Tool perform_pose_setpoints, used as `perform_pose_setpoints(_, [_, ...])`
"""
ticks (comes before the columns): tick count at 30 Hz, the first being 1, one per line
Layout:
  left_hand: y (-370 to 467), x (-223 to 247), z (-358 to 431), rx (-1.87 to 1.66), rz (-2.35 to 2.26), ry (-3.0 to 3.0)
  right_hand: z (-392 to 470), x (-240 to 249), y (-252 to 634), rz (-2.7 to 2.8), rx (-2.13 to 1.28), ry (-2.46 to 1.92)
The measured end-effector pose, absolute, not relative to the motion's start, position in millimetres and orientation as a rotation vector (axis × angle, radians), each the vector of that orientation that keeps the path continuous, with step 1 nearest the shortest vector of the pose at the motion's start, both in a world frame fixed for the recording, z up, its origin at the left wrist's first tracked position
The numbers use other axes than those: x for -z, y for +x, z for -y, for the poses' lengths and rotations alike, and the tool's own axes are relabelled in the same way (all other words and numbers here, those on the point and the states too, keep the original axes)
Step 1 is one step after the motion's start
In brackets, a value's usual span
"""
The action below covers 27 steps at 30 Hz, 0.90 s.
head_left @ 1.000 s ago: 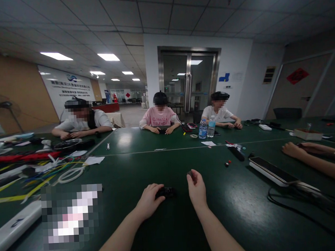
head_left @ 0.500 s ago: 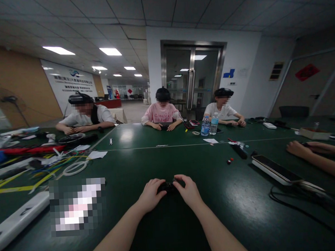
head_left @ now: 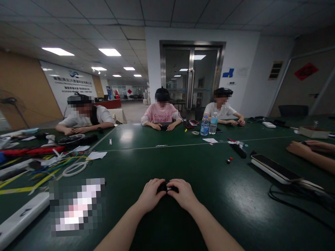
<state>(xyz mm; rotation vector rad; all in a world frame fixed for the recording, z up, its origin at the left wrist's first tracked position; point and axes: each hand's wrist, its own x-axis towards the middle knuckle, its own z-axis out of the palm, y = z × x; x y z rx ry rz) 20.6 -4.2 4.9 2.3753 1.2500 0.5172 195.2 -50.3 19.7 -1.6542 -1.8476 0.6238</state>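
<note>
A small black object (head_left: pixel 162 187), whose kind I cannot make out, lies between my two hands low over the green table (head_left: pixel 217 224). My left hand (head_left: pixel 152 193) is closed round its left part, thumb towards me and fingers on the far side. My right hand (head_left: pixel 183 192) is closed at its right end, the fingers bent over and the thumb almost meeting the left thumb. Most of the object is hidden by my fingers, and a small light spot shows between the hands.
At the left are a white power strip (head_left: pixel 23 219), a blurred-out bright rectangle (head_left: pixel 79 207) and a white cable coil (head_left: pixel 75 168). A phone (head_left: pixel 276 167) on a white block and black cables lie right, near another person's hands (head_left: pixel 299 147). Water bottles (head_left: pixel 204 126) stand farther off; three people sit opposite.
My right hand has moved left and closed over the right end of the black object, covering more of it. My left hand has hardly moved.
</note>
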Motion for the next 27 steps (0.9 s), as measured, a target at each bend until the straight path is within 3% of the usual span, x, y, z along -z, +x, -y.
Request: perform_pose_setpoints(27, [19.7, -1.7, 3.6, -0.482, -1.265, 2.374, 52.1, -20.0, 198.8, 1.846, -0.63, -1.595])
